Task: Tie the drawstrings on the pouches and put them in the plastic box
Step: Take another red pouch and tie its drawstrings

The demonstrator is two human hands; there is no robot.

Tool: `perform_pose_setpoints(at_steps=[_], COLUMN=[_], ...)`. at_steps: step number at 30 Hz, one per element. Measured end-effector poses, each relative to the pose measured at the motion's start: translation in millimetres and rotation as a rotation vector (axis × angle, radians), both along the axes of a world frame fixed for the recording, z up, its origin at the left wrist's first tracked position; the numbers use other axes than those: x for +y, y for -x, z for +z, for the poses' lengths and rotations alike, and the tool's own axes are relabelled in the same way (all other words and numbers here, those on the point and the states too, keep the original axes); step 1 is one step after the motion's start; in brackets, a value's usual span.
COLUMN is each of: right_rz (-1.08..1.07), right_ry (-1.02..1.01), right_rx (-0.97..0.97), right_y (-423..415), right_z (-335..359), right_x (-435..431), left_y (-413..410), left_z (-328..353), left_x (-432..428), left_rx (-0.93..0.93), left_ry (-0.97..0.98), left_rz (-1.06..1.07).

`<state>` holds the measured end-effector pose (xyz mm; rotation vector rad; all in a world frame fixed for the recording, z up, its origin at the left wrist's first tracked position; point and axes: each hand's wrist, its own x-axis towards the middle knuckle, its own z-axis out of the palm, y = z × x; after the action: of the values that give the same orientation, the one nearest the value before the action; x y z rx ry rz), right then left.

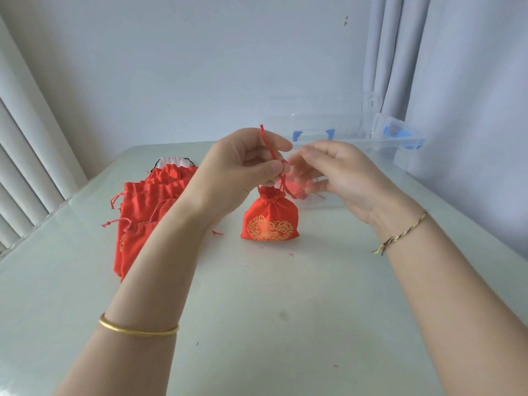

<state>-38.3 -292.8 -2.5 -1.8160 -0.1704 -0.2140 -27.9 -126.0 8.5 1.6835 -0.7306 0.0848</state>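
2 bare forearms reach forward from the bottom edge and converge at mid-frame, with the hands raised above the surface. the left hand point(243, 167) is turned palm toward the right, its thumb and curled fingers pinching a red drawstring point(268, 144) that runs up past the index finger. the right hand point(343, 178) faces it, palm to the left, fingers half-curled and blurred, their tips just beside the left thumb; whether they hold the cord cannot be told. a gold bangle point(138, 328) circles the left forearm, a braided thread band point(400, 235) the right wrist.
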Motion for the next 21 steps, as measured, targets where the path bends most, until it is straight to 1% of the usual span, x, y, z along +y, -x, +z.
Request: perform_pose_setpoints(at_steps=[2, 5, 7, 8, 10, 13, 16, 17, 19, 21], right_rz=[0.057, 0.168, 0.215, 0.238, 0.279, 0.285, 0.195, 0.145, 0.057, 0.013], right_ry=[-0.115, -0.176, -0.19, -0.194, -0.197, -0.157, -0.132, -0.133, -0.193, -0.348], right_rx=[-0.016, 0.023, 0.052, 0.065, 0.089, 0.094, 0.069, 0.055, 0.031, 0.029], right_y=[-3, -5, -5, -5, -4, -4, -6, -7, -8, -9], right_z=[-4, -11, -11, -11, -11, -13, -13, -13, -12, -10], right_x=[5, 11, 11, 10, 10, 12, 11, 10, 8, 6], left_y=[1, 1, -1, -2, -5, -5, -6, -7, -9, -12], left_z=[-1, -6, -9, -10, -14, -18, -17, -16, -14, -14], left_x=[-2, -7, -9, -9, -9, -10, -9, -8, -6, -3], left_rx=[-0.217, -0.508, -0.676, -0.727, -0.767, -0.692, -0.548, -0.48, -0.271, -0.032], left_ry=[-0.155, -0.304, -0.317, -0.303, -0.256, -0.17, -0.106, -0.076, 0.02, 0.109], left_rz=[0.07, 0.234, 0.347, 0.379, 0.409, 0.411, 0.416, 0.411, 0.358, 0.293])
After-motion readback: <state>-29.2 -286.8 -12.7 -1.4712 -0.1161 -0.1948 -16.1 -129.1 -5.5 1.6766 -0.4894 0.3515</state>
